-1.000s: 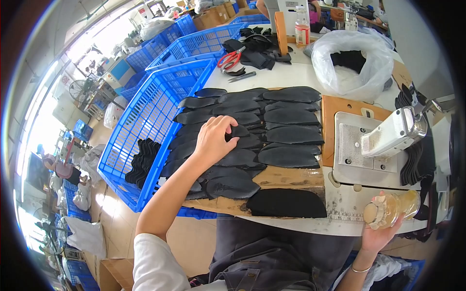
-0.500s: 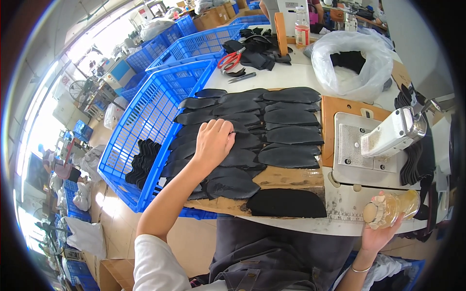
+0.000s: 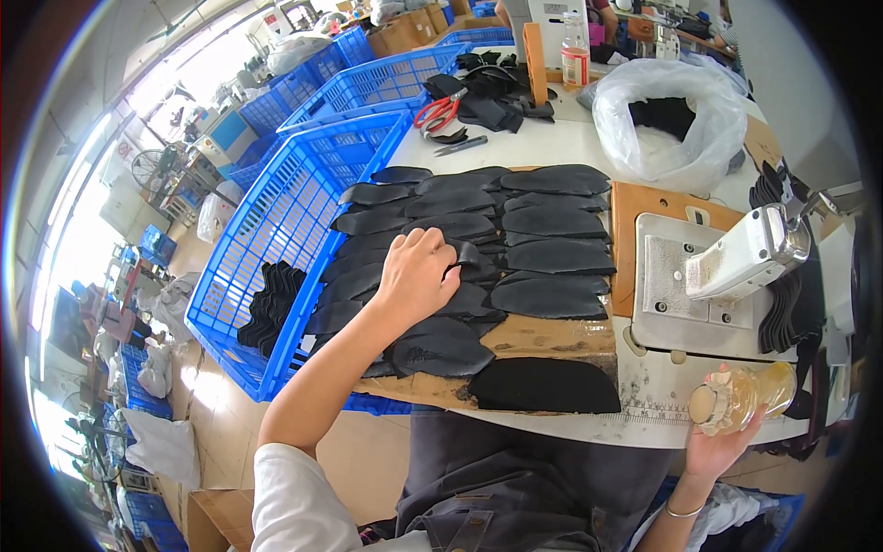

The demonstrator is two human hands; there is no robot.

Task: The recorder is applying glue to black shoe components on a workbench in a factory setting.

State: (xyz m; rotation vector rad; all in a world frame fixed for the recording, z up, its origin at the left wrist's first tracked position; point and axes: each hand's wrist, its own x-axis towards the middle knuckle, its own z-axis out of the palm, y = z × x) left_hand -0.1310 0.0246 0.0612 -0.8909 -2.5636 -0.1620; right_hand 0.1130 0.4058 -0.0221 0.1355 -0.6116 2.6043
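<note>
Rows of black, curved flat pieces [image 3: 556, 255] overlap on a cardboard sheet [image 3: 552, 340] in front of me. My left hand [image 3: 418, 273] is over the middle rows, its fingers curled and pinching the edge of one black piece [image 3: 472, 259], which bends up beside the knuckles. Most of the fingertips are hidden under the hand. At the table's right front edge, my right hand [image 3: 719, 448] grips a clear jar [image 3: 750, 397] with a pale round end and yellowish contents; the jar lies tilted on its side. One plain black piece [image 3: 544, 385] lies apart at the cardboard's near edge.
A white sewing machine [image 3: 745, 258] stands right of the cardboard. Blue crates [image 3: 235, 276] line the left side, the nearest holding black wavy pieces. Red-handled scissors [image 3: 440, 112], black scraps and an open plastic bag [image 3: 616, 120] are at the back.
My left hand has shifted slightly right and down, and the edge of a black piece now shows bent up at its fingers. My right hand and the jar have stayed put.
</note>
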